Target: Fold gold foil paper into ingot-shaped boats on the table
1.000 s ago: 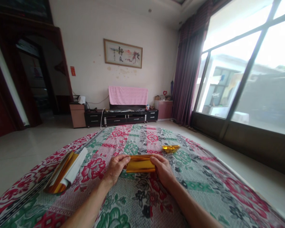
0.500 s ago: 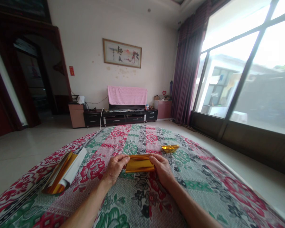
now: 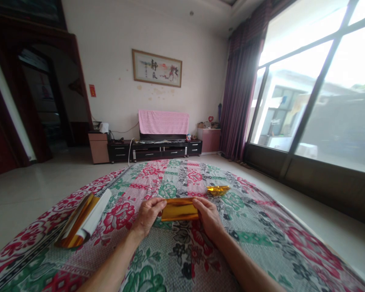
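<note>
Gold foil paper (image 3: 179, 211) is pinched by the left hand (image 3: 149, 214) and right hand (image 3: 209, 215); scarcely any shift is seen since moments ago, suggesting steadying.

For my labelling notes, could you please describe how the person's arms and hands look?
The left hand, right hand and both forearms are bare: no gloves, sleeves, watch or bracelet show. Whether a ring is worn cannot be told.

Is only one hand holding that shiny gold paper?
No, the left hand and the right hand each pinch one end of the gold paper.
</note>
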The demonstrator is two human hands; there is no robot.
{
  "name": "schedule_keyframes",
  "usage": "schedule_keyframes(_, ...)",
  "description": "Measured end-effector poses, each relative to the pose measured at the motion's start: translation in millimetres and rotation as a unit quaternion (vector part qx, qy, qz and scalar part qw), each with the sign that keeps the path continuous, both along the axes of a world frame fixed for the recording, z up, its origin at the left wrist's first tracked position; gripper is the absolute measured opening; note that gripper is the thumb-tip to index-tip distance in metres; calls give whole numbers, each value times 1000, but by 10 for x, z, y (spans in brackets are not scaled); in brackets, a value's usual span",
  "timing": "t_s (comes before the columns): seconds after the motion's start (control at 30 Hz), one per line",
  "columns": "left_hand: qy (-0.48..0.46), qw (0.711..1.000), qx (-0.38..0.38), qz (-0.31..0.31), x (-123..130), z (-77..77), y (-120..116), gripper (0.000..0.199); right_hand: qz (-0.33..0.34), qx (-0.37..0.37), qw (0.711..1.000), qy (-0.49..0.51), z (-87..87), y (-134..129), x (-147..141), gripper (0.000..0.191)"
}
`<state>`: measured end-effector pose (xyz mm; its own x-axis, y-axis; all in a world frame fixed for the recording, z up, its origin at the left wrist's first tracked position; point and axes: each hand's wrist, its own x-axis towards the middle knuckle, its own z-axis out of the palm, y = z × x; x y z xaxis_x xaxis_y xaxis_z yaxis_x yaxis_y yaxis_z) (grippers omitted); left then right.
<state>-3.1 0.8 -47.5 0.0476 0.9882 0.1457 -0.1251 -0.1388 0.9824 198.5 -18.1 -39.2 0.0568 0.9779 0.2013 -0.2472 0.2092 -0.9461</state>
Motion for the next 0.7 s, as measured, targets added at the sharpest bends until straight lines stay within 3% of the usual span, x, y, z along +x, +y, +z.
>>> schedule_keyframes(0.7, -5, 1000, 3, -16, 9, 7, -15, 29, -13, 1, 1000, -5, 58, -45, -6, 23)
